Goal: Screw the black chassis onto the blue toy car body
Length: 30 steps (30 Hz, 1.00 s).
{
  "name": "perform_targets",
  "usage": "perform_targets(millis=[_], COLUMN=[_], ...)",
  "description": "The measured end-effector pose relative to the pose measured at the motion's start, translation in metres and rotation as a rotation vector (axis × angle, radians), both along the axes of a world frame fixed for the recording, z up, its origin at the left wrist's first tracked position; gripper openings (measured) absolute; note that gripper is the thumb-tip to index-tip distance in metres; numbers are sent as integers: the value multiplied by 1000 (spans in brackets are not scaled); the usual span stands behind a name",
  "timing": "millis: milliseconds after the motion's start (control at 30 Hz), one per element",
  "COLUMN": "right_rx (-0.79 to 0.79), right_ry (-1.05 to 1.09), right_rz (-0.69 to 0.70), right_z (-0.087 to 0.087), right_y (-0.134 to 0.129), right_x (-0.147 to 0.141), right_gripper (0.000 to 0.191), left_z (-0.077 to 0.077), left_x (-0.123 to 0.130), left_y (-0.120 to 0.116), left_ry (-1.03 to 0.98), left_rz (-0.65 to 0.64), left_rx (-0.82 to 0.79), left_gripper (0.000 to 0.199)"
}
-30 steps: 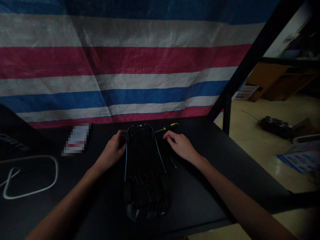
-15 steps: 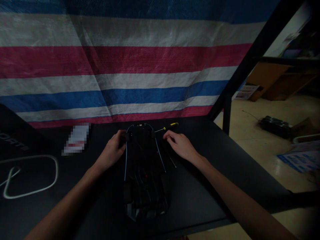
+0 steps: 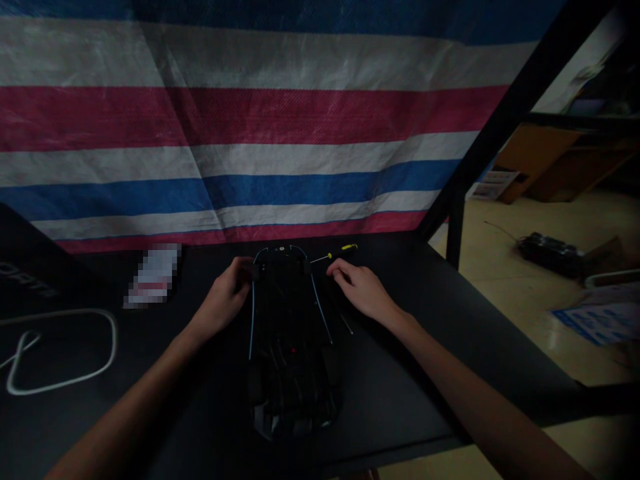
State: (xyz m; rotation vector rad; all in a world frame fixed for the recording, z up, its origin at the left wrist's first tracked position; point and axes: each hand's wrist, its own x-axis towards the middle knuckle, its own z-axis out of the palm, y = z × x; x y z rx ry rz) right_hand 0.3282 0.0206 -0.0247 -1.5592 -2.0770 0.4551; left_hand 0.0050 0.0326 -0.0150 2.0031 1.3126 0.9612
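A dark toy car [image 3: 287, 307] with thin blue edging lies upside down on the black table, its underside and wheels facing up. At its far left wheel, my left hand [image 3: 229, 290] is closed, with the fingertips against the car's side and partly hidden. My right hand [image 3: 363, 288] rests on the table to the right of the car, apart from it, with its fingers curled in; what they hold, if anything, is hidden. Just beyond it lies a yellow-and-black screwdriver [image 3: 343, 251], its shaft pointing at the car. A thin metal shaft [image 3: 346, 325] lies beside my right hand.
A white cable [image 3: 116, 340] loops over the table's left part, near a blurred-out packet [image 3: 154, 275] and a dark box [image 3: 30, 273]. Behind hangs a striped tarp [image 3: 300, 120]. A black metal frame post [image 3: 454, 227] stands at the right, with cardboard boxes [image 3: 540, 157] on the floor beyond.
Both hands and the car are almost unmoved. The view has shifted very slightly.
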Motion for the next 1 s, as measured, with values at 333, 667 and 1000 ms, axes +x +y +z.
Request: perform_targets(millis=[333, 667, 1000], right_rx=[5, 15, 62], right_ry=[-66, 28, -232], right_rz=[32, 232, 422], right_z=[9, 109, 171], right_y=[-10, -1, -22], right_x=[-23, 0, -27], right_gripper=[19, 20, 21], left_z=[4, 5, 3], left_x=[18, 16, 16], left_y=[-8, -17, -14], left_ry=[-575, -548, -570], left_rz=[-7, -120, -151], left_rx=[-325, -446, -426], left_gripper=[64, 79, 74])
